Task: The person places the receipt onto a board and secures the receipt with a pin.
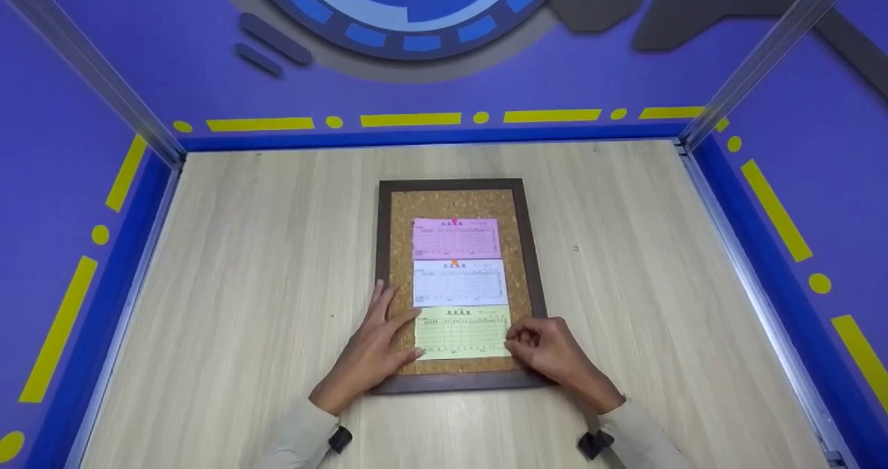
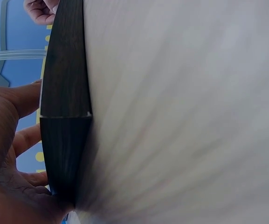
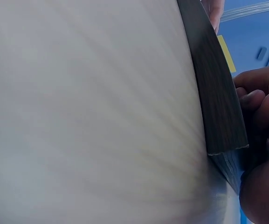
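A cork board (image 1: 402, 209) in a dark wooden frame lies flat on the table, with three printed paper slips in a column. The pink slip (image 1: 456, 239) has a red pushpin (image 1: 454, 220) at its top, and the white slip (image 1: 459, 285) an orange pushpin (image 1: 454, 263). Lowest is the yellow slip (image 1: 461, 334). My left hand (image 1: 374, 340) rests over the board's left side, fingers spread, with thumb and index finger at the yellow slip's left corners. With curled fingers, my right hand (image 1: 548, 344) pinches the yellow slip's right edge.
Wooden tabletop (image 1: 263, 261) surrounds the board. Blue-purple panels with yellow markings (image 1: 409, 118) stand at the back and both sides, joined by metal posts (image 1: 770, 53). A tiny ring-shaped speck (image 1: 576, 248) lies right of the board.
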The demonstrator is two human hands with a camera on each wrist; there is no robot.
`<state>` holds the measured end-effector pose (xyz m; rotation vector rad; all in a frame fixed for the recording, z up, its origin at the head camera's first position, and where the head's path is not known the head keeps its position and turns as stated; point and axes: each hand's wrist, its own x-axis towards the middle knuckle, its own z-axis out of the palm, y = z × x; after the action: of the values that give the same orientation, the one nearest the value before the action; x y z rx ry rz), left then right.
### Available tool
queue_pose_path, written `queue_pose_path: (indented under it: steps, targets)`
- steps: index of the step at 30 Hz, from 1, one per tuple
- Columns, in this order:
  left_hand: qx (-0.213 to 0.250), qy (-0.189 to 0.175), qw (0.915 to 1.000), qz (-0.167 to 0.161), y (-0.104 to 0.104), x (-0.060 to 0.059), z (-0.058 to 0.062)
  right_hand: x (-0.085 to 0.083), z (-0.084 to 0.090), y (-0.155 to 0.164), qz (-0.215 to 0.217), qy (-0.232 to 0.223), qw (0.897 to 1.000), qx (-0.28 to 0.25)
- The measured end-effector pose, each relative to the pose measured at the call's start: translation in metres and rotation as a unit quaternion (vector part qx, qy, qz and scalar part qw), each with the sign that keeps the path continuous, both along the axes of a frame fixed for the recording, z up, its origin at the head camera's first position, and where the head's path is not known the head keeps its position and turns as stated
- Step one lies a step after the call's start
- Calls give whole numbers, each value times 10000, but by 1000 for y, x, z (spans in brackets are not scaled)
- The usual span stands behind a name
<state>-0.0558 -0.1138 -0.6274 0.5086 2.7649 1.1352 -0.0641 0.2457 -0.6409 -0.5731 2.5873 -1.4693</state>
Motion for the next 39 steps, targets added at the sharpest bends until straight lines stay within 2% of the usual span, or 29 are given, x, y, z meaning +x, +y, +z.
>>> queue_pose_path:
  steps: [6, 9, 15, 18, 24, 29, 33, 39]
  targets:
    - [56, 88, 9999, -54, -1, -2, 0, -3, 2, 1, 114, -82, 9999, -45]
    - [119, -13, 9999, -62, 0, -2, 1, -4, 3, 3, 84, -201, 9997, -151]
    - [135, -142, 9998, -57, 1, -2, 1, -10, 8, 12, -131, -617, 9937, -930]
    - [138, -118, 9998, -68, 1, -2, 0, -17, 10, 19, -354, -502, 9916, -1138]
    - [149, -82, 9998, -86, -1, 0, -1, -40, 14, 35, -1088, 11, 9894, -960]
    - [126, -41, 9999, -89, -2, 0, -1, -63, 13, 51, -1767, 511, 9806, -683]
    - [138, -39, 9999, -87, -2, 1, -1, -78, 9, 64, -2163, 576, 9737, -434]
    - [155, -84, 9998, -74, -3, 1, -2, -95, 1, 80, -2466, 745, 9662, -137]
